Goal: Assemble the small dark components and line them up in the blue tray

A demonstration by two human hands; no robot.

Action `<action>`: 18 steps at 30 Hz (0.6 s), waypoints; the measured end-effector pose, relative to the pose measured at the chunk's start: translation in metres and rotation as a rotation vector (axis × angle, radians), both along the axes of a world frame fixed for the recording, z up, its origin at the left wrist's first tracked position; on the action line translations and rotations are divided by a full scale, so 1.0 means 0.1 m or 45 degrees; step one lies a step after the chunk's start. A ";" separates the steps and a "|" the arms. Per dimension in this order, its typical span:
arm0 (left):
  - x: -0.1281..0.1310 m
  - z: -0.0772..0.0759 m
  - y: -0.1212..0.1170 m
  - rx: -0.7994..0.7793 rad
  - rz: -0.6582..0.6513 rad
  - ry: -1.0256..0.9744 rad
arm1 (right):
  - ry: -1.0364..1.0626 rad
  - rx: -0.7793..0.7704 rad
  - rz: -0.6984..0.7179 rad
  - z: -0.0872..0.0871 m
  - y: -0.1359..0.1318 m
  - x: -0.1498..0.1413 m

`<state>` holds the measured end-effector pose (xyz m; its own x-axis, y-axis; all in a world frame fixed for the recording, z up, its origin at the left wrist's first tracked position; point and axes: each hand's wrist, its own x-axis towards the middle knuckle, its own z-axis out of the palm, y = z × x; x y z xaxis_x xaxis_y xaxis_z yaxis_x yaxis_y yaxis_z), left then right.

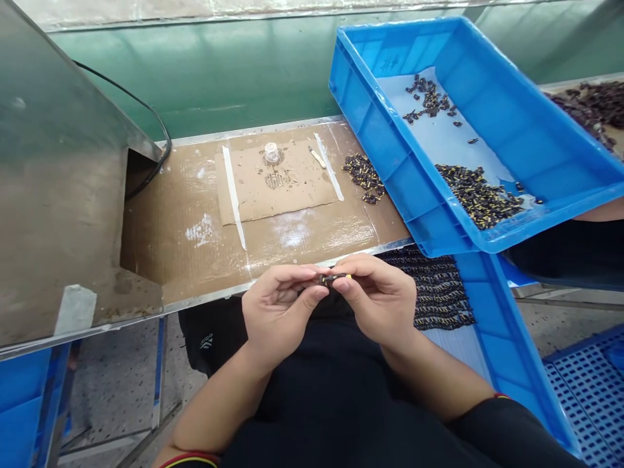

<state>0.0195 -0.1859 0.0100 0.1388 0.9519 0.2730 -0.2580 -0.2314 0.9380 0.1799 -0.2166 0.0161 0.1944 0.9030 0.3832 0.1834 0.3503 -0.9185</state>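
Note:
Between the fingertips of both hands is a small black part with a yellow tip (pixel 331 279), held just in front of the table edge. My left hand (pixel 280 312) pinches its left end with thumb and fingers. On its right end, near the yellow tip, my right hand (pixel 380 299) is closed in a pinch. The fingers cover some of the part, so its exact kind does not show. A pile of similar black and yellow parts (pixel 363 177) lies on the table beside the blue crate.
A blue crate (pixel 400 149) with loose parts rests tilted on the table's right. Below it, a second blue crate (pixel 511 344) holds rows of parts. A cardboard sheet (pixel 253 195) bears a small clear cup (pixel 271 153) and a cutter knife (pixel 316 157). A metal housing (pixel 63 162) stands left.

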 end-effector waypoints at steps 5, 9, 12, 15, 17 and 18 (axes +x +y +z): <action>0.01 -0.04 0.03 0.077 0.043 0.046 | 0.087 -0.030 0.002 -0.01 0.03 -0.02; 0.05 -0.15 0.09 0.432 0.122 0.258 | 0.328 -0.099 0.147 -0.12 0.04 0.00; 0.14 -0.22 0.17 0.666 0.041 0.470 | 0.470 -0.217 0.149 -0.27 -0.07 0.24; 0.20 -0.28 0.34 0.808 -0.057 0.601 | 0.477 -0.385 -0.136 -0.50 -0.39 0.77; 0.21 -0.35 0.54 0.828 -0.070 0.684 | 0.384 -0.500 -0.424 -0.71 -0.73 1.18; 0.21 -0.39 0.66 0.835 -0.052 0.716 | 0.320 -0.580 -0.558 -0.84 -0.93 1.36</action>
<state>0.0401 -0.1199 -0.0292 0.4487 0.6176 0.6459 0.1846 -0.7713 0.6092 0.3155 -0.3098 -0.0683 0.6127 0.7810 -0.1210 -0.0178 -0.1394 -0.9901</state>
